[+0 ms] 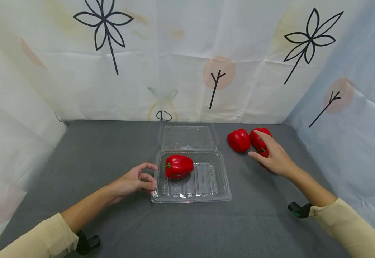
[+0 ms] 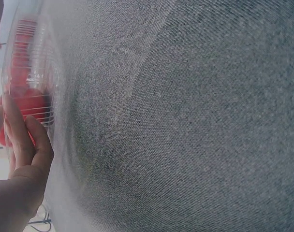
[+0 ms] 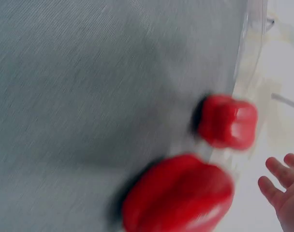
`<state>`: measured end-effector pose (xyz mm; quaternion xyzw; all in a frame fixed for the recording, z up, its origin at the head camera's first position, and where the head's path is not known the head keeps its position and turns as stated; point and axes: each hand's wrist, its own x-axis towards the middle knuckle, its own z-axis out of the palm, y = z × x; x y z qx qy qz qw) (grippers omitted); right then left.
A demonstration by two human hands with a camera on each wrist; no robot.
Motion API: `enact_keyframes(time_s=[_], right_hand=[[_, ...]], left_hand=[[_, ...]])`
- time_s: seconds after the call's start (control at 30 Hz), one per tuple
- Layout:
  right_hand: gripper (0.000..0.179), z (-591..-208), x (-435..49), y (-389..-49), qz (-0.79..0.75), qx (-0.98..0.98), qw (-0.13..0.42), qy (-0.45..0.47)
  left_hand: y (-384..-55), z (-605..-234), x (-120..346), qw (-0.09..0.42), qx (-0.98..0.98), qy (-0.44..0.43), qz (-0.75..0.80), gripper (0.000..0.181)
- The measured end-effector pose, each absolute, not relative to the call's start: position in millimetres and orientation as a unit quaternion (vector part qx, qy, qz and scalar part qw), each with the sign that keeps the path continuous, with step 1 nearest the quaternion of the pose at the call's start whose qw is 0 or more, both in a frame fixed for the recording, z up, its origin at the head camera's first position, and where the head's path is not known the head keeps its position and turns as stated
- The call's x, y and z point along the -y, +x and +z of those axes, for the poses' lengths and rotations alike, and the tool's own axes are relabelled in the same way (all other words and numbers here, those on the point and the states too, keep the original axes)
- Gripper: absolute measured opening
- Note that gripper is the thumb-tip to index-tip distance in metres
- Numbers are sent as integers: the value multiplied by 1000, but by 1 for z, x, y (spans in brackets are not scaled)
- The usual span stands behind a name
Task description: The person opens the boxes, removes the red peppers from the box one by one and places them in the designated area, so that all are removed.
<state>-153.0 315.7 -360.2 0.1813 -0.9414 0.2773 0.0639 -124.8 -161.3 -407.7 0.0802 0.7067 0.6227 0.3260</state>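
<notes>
A clear plastic clamshell container lies with its lid folded back. Inside it, toward the left, a red bell pepper rests on its side, green stem facing left. My left hand holds the container's left edge; the left wrist view has its fingers against the ribbed wall. Over on the right, my right hand is above a red bell pepper and partly covers it in the head view. Those fingers are spread and hold nothing. Just left sits another red bell pepper.
A grey cloth covers the table. Patterned white curtains hang behind and at the sides. The open lid extends toward the table's back edge.
</notes>
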Motion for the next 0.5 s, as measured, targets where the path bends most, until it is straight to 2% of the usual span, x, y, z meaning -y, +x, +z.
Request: enact_keyframes(time_s=[0.5], right_hand=[[89, -360, -238, -166, 276, 919, -29, 279]], left_hand=[[-125, -409, 161, 328, -706, 79, 623, 63]])
